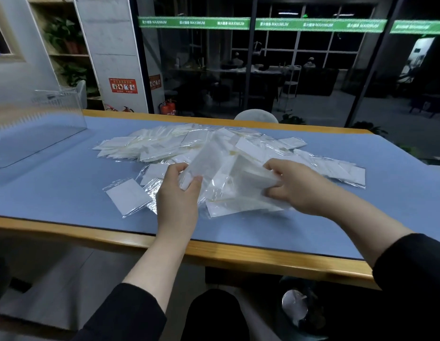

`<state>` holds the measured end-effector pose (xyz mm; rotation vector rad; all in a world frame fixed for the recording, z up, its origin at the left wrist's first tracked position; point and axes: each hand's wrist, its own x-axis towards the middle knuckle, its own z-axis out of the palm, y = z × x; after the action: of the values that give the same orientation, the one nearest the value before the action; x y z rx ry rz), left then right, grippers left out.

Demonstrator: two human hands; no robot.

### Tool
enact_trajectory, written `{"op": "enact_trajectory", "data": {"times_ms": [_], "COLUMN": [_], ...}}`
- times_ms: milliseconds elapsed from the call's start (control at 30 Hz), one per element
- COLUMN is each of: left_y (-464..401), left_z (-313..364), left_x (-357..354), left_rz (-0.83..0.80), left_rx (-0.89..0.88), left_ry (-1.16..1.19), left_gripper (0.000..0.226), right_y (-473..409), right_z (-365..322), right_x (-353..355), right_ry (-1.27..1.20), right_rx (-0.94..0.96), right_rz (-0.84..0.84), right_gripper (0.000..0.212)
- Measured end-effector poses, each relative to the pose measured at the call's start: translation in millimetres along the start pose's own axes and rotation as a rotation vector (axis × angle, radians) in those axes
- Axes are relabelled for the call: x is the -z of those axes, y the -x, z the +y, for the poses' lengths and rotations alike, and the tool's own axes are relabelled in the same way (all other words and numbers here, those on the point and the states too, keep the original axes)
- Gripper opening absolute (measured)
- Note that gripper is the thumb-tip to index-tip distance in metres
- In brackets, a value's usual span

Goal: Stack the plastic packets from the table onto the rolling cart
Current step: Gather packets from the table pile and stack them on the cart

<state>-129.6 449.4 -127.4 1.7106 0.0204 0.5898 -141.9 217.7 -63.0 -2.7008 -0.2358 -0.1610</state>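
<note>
A loose heap of clear plastic packets with white contents lies spread across the blue mat of the table. My left hand pinches the left side of a bunch of packets, thumb on top. My right hand grips the same bunch from the right, fingers curled round its edge. The bunch is lifted a little above the heap near the table's front. One single packet lies apart at the left front. No rolling cart is in view.
A clear acrylic box stands at the table's left end. The table has a wooden front edge. A white chair back shows behind the far edge. A glass wall stands beyond. Below the table lies a round metal object.
</note>
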Motion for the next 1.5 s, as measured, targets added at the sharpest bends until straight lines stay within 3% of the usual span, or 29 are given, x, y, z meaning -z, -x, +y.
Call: {"op": "enact_trajectory", "data": {"times_ms": [133,333,433,533,600,800,900,967,1033,1133,1233,1300,1400,1500], "left_y": [0,10,26,37,43,75,83,83,82,77,68,66,73,81], "left_z": [8,43,45,43,46,48,44,47,50,57,68,71,64,58], "left_x": [-3,-55,-84,-101,-107,-100,-103,-110,-116,-123,-134,-145,-160,-166], "left_rz": [-0.086,-0.417,-0.474,-0.427,-0.401,-0.318,-0.327,-0.318,-0.285,-0.206,-0.162,-0.196,-0.302,-0.349], "left_rx": [-0.008,-0.067,0.065,0.116,0.116,0.047,-0.018,0.023,0.047,0.13,0.174,0.159,0.186,0.166], "left_ry": [-0.014,0.015,0.088,0.107,0.085,0.194,0.075,-0.014,-0.012,0.089,0.238,0.264,0.177,0.122], "left_gripper": [0.017,0.027,0.015,0.039,0.05,0.061,0.05,0.029,0.029,0.041,0.041,0.03,0.014,0.019], "right_y": [22,40,44,49,51,52,48,45,43,45,58,67,80,91], "right_z": [26,45,62,78,85,93,93,92,89,83,84,92,111,126], "right_x": [34,36,10,-12,-18,-23,-21,-17,-13,-10,-4,1,-1,-7], "right_ry": [0.051,0.038,-0.078,-0.316,-0.459,-0.61,-0.618,-0.594,-0.558,-0.545,-0.48,-0.387,-0.311,-0.282], "right_rx": [0.065,0.133,0.087,-0.002,-0.011,0.028,0.033,0.012,-0.006,0.008,0.105,0.136,0.099,0.062], "right_rz": [-0.035,-0.015,0.195,0.27,0.239,0.208,0.14,0.11,0.12,0.216,0.425,0.503,0.411,0.36], "right_gripper": [0.021,0.023,0.055,0.105,0.116,0.109,0.112,0.109,0.1,0.081,0.069,0.067,0.061,0.051]}}
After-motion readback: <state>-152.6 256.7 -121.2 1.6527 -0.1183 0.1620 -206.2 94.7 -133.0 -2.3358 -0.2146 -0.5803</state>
